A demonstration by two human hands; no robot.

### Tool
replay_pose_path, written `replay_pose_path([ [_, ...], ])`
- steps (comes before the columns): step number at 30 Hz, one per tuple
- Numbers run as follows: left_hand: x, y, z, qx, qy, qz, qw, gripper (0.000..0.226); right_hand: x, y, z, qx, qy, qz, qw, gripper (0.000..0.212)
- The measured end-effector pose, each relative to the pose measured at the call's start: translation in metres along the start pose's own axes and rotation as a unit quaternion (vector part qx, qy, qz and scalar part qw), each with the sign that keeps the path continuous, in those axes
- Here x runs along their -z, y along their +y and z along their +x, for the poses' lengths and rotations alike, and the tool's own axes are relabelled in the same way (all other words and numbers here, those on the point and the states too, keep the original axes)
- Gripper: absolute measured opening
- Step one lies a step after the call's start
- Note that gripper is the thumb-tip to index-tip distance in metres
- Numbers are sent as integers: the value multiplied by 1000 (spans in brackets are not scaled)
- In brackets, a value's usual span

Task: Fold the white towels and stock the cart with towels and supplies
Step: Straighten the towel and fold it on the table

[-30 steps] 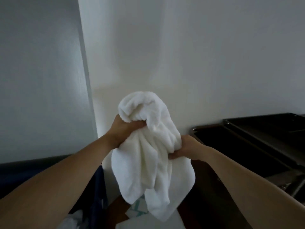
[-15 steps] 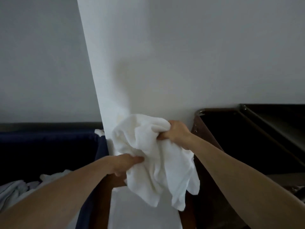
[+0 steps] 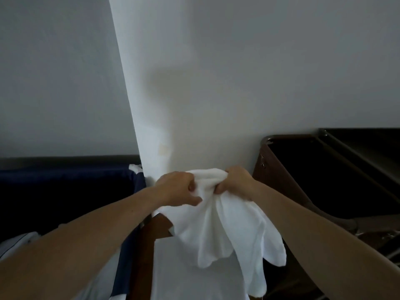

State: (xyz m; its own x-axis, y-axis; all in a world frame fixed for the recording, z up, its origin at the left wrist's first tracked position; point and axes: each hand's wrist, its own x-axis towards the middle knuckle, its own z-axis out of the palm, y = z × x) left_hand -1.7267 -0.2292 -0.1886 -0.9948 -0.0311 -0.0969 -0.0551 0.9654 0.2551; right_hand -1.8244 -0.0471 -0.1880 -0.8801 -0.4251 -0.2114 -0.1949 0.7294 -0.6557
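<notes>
Linen bin (image 3: 65, 176), dark blue, is seen along the left edge of the view, with pale cloth inside it at the lower left. Next to the right, the left hand (image 3: 177, 189) is curled into a fist around a bunched fold of the white towel (image 3: 227, 230), with the thumb laid across the cloth. The towel is held in the air, resting on nothing, in front of the wall corner (image 3: 138, 126) and between the bin and the cart. Its gathered top edge runs a short way from left to right between the two fists, which are set close together. The long axis of the cloth hangs downward from them and drifts to the right. The cloth is plain white, soft, crumpled and unfolded, with loose lobes along its lower hem. The right hand (image 3: 236, 180) is likewise closed on the top edge, slightly higher than the left. The cart (image 3: 272, 167), dark brown, stands at the right, its rounded top corner just beyond the right hand. It is judged that the hands must be drawn apart along the top edge before a fold can be made.
</notes>
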Motion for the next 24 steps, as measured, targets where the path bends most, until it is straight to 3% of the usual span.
replay_pose_path([
  [3, -27, 4, 0, -33, 77, 38, 996, 112, -1, -2, -7, -16, 4, 74, 997, 40],
  [5, -35, 4, 5, -51, 117, 55, 990, 130, 2, -4, -12, -3, -24, 48, 999, 49],
  [7, -28, 7, 13, -49, 101, 22, 993, 116, 5, -9, -17, 39, -33, 6, 999, 48],
  [10, -16, 15, 23, -43, 101, -54, 993, 60, 16, -9, -24, 76, -15, -20, 997, 43],
  [13, -16, 21, 26, -77, 136, -167, 974, 33, 38, 1, -33, 47, -66, -37, 996, 55],
  [16, -20, 16, 28, -46, 143, -291, 945, 30, 57, 17, -45, -10, -146, -59, 988, 71],
  [20, -26, 0, 20, 47, 60, -443, 893, 42, 68, 27, -56, -10, -117, 63, 991, 41],
  [22, -30, -4, 14, 53, -34, -375, 925, 40, 64, 18, -56, 2, -83, 156, 984, 32],
  [24, -30, 0, 8, 35, -123, -238, 963, 42, 52, 3, -52, 13, -44, 164, 985, 32],
])
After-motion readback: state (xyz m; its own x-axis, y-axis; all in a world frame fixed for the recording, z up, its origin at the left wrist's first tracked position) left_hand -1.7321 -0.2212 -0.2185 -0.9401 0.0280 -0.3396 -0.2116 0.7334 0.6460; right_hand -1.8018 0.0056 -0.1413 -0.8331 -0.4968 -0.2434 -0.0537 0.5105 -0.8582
